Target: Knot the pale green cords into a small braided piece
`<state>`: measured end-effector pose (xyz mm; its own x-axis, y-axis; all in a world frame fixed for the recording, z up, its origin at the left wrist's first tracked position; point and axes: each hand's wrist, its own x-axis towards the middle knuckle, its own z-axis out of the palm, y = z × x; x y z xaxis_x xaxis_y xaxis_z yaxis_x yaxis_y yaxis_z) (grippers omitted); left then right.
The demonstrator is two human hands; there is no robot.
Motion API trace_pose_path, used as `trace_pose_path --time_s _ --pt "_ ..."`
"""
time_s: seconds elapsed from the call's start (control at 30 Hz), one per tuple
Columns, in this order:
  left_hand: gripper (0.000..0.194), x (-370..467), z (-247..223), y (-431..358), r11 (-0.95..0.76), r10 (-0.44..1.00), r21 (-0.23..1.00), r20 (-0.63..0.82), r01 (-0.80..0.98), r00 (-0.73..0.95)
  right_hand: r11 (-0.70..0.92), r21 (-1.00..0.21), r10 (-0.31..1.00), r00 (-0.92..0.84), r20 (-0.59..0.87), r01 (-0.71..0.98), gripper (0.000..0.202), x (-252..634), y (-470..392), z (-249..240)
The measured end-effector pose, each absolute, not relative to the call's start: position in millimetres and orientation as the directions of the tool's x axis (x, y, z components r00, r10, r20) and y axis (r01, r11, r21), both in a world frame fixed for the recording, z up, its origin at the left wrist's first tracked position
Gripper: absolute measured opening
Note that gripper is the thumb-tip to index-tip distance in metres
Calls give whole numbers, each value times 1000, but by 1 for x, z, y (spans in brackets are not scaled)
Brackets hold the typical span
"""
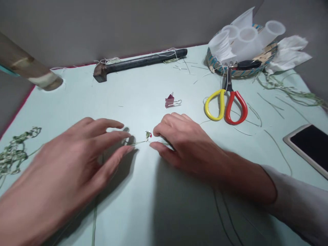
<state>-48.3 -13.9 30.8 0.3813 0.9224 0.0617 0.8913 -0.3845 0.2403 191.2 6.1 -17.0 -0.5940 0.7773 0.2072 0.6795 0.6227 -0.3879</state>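
Two bare hands faced each other over the front-middle part of a pale desk [143, 95]. Between their fingertips lay a small green knotted piece [148, 135] with a touch of red, a thin thread [138, 142] running out from it towards either hand. The left hand [105, 147] was spread, its thumb and forefinger parted beside the thread. The right hand [176, 136] had its outer fingers curled and its thumb and forefinger slightly apart; the view was too poor to tell whether it gripped the thread.

A pinkish binder clip [169, 101] sat just beyond the right hand, crowding it most. A dark hammer [146, 63] lay along the back edge, well apart from both hands, leaving them room forward. Yellow-and-red-handled scissors [229, 85] leaned on a basket [211, 61] of white plastic cups [248, 37] by the back right corner. A phone [310, 145] lay near the right edge; knotted green cord [12, 153] lay towards the left edge.
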Motion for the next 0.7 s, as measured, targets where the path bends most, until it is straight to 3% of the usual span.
trace_pose_path --time_s 0.13,0.43,0.7 --pt "34 -36 20 -1 -507 861 221 92 833 499 637 -348 767 -610 199 688 13 184 8 -21" --pt "27 -16 11 -5 -424 901 354 71 833 428 629 -402 774 -587 238 665 20 185 8 -27" --pt "19 -9 -1 -15 -443 896 334 135 832 423 586 -468 803 -551 227 662 18 182 11 -28"
